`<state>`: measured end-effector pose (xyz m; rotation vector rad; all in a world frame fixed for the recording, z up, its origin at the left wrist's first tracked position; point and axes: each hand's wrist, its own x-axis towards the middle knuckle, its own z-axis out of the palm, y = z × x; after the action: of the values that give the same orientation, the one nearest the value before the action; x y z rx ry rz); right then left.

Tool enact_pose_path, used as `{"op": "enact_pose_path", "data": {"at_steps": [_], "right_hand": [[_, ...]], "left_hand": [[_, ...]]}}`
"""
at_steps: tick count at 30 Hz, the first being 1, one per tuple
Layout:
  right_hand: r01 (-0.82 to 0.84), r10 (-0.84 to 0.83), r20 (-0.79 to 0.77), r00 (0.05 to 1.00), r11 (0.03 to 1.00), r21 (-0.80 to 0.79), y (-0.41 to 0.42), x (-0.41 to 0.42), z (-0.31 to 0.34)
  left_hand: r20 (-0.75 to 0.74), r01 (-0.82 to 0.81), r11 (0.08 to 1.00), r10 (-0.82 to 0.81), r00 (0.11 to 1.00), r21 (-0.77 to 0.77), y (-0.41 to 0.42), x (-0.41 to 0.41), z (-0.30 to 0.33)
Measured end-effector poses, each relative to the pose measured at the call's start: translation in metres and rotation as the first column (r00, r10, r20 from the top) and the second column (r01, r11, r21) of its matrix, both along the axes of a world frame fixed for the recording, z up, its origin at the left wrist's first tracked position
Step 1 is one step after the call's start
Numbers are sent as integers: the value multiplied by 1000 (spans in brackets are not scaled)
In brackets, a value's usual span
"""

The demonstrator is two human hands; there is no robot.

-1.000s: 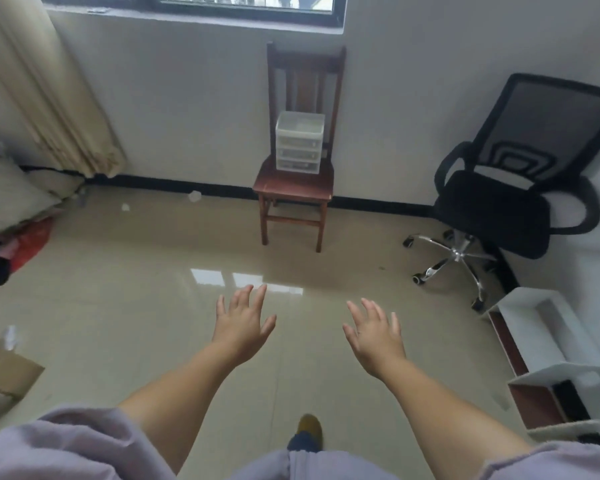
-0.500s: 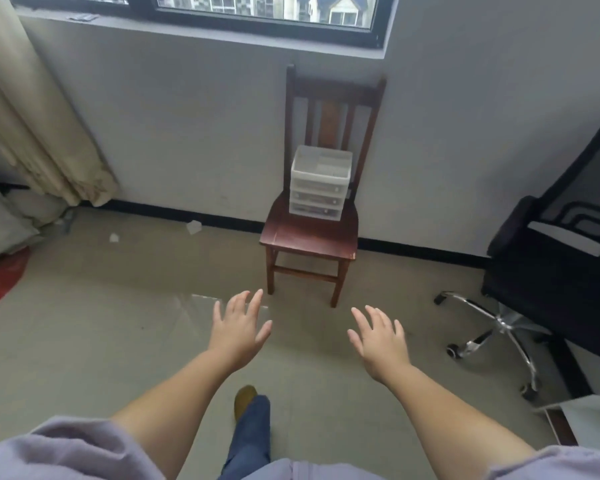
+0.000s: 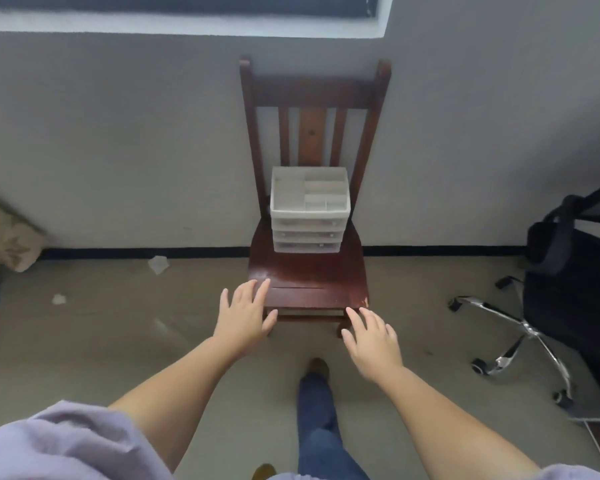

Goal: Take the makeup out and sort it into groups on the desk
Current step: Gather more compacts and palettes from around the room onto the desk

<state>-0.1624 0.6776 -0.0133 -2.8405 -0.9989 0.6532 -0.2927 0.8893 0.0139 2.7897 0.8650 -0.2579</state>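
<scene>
A white plastic drawer organizer (image 3: 309, 213) stands at the back of a dark wooden chair's seat (image 3: 309, 275), against the chair's backrest. It has an open compartmented top and three shut drawers; its contents do not show. My left hand (image 3: 245, 315) hovers at the seat's front left corner, fingers spread, holding nothing. Just below the front right corner is my right hand (image 3: 373, 341), also spread and without anything in it. Both hands are well short of the organizer.
The chair stands against a grey wall under a window. A black office chair (image 3: 568, 306) with a chrome wheeled base is at the right. A curtain end (image 3: 4, 237) and paper scraps (image 3: 158, 264) lie at the left. My leg and shoe (image 3: 317, 393) are below.
I have walked closer to the wooden chair, which now fills the middle of the view. Both hands have reached forward to the seat's front edge, still spread.
</scene>
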Motion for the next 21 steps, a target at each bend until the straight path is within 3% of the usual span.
{"op": "enact_pose_path", "data": {"at_steps": [5, 9, 11, 13, 15, 17, 19, 21], "right_hand": [[29, -29, -55, 998, 1000, 6, 74, 94, -31], [30, -35, -186, 982, 999, -29, 132, 153, -69], [125, -118, -310, 943, 992, 3, 160, 172, -94], [321, -262, -460, 848, 945, 55, 188, 186, -122], [565, -417, -607, 676, 823, 64, 213, 192, -150], [814, -505, -782, 364, 581, 4, 238, 194, -178], [958, -431, -902, 19, 265, -106, 264, 198, -199], [981, -286, -941, -181, 20, -194, 284, 206, -212]], "left_hand": [[48, -64, 998, 64, 997, -7, 68, 106, -26], [88, -17, 999, 20, 996, -35, 115, 176, -54], [111, 24, 999, -19, 994, -44, 136, 202, -74], [146, 54, 997, -47, 988, -50, 157, 225, -99], [208, 87, 995, -75, 975, -51, 175, 242, -123], [347, 121, 993, -113, 931, -1, 187, 255, -144], [481, 106, 993, -116, 869, 49, 196, 263, -159], [568, 97, 990, -138, 812, 102, 198, 264, -169]]}}
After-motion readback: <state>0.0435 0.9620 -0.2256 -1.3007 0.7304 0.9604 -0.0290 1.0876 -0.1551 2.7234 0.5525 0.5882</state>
